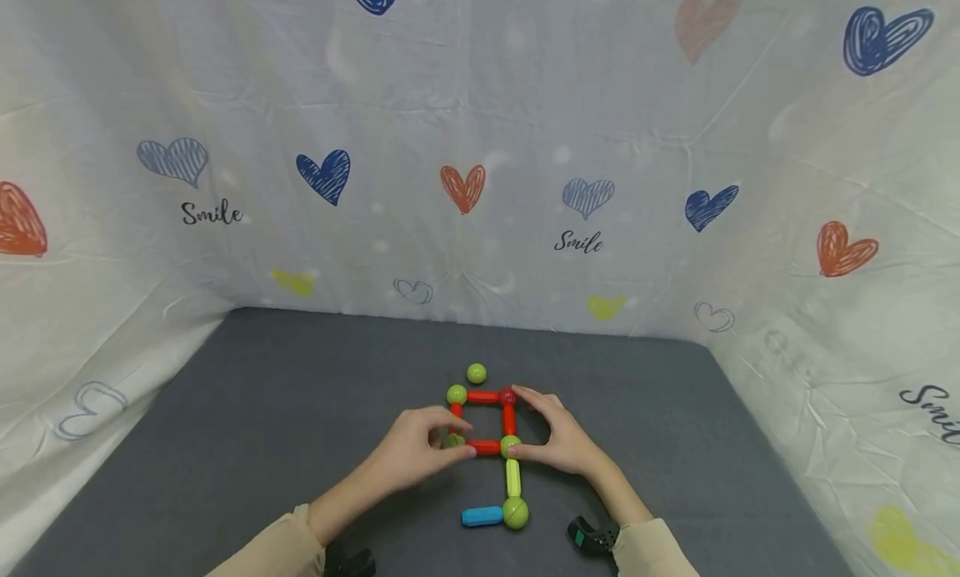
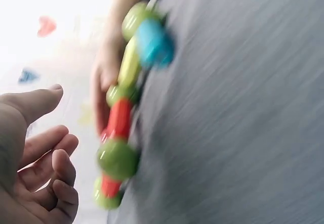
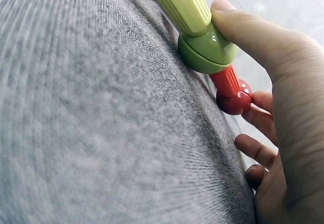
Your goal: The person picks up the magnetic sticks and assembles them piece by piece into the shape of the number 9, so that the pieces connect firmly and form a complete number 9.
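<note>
A ball-and-rod building toy lies on the dark table: red rods (image 1: 483,397) form a square with green balls (image 1: 457,394) and one red ball (image 1: 507,395) at its corners. A yellow-green rod (image 1: 513,479) runs nearer to a larger green ball (image 1: 516,513), with a blue rod (image 1: 482,516) at its left. My right hand (image 1: 561,439) holds the square's right side, thumb on the near green ball (image 3: 207,47), fingertips at the red ball (image 3: 235,100). Beside the near left ball (image 2: 117,158), my left hand (image 1: 412,448) holds nothing, its fingers loosely bent and apart from the toy.
A loose green ball (image 1: 476,373) sits just behind the square. The grey table (image 1: 300,377) is enclosed at the back and sides by a pale curtain (image 1: 465,85) printed with hearts. Dark straps (image 1: 592,537) are at both wrists.
</note>
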Available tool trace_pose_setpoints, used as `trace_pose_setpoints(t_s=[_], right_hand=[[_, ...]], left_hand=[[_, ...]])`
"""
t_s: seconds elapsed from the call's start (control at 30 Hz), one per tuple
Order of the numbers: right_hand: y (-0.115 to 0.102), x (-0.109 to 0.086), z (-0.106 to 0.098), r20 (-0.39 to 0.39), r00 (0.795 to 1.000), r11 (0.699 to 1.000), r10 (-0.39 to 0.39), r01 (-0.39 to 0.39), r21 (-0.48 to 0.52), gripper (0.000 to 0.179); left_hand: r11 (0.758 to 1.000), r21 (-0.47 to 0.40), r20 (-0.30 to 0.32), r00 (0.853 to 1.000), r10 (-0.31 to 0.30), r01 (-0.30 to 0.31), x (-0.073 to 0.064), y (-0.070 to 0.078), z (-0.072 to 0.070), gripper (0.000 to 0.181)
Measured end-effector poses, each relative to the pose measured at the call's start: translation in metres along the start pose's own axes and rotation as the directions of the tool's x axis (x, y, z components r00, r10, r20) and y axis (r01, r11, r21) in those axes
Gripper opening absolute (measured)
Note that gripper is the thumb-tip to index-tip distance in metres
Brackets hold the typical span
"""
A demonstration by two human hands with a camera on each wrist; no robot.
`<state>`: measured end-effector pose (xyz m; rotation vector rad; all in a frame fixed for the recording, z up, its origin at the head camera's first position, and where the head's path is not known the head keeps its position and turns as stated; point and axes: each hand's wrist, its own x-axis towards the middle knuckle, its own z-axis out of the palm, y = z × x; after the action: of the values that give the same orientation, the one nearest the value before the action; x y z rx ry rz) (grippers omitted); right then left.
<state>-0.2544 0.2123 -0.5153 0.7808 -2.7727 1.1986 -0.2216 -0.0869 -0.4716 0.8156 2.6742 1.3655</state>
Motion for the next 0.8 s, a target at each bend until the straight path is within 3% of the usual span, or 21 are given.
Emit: trace_pose_setpoints(t_s=[0.2, 0.4, 0.57, 0.8], right_hand=[[0.001, 0.001, 0.0, 0.003, 1.0, 1.0, 0.001, -0.001, -0.005, 0.092], [0.001, 0.0, 0.0, 0.002, 1.0, 1.0, 0.0, 0.0, -0.007, 0.092], [0.001, 0.0, 0.0, 0.007, 1.0, 1.0, 0.003, -0.003, -0.001, 0.092], [0.002, 0.0, 0.0, 0.006, 1.0, 1.0, 0.013, -0.013, -0.015, 0.093]], left_hand=[[0.997, 0.002, -0.123, 0.989, -0.08, 0.081, 0.046, -0.02, -0.018, 0.034], [0.982, 0.03, -0.154, 0.971, -0.182, 0.189, 0.084, -0.038, -0.019, 0.047], [0.965, 0.027, -0.127, 0.958, -0.257, 0.262, 0.102, -0.041, -0.008, 0.053], [0.956, 0.06, -0.125, 0.952, -0.278, 0.287, 0.113, -0.042, 0.005, 0.053]])
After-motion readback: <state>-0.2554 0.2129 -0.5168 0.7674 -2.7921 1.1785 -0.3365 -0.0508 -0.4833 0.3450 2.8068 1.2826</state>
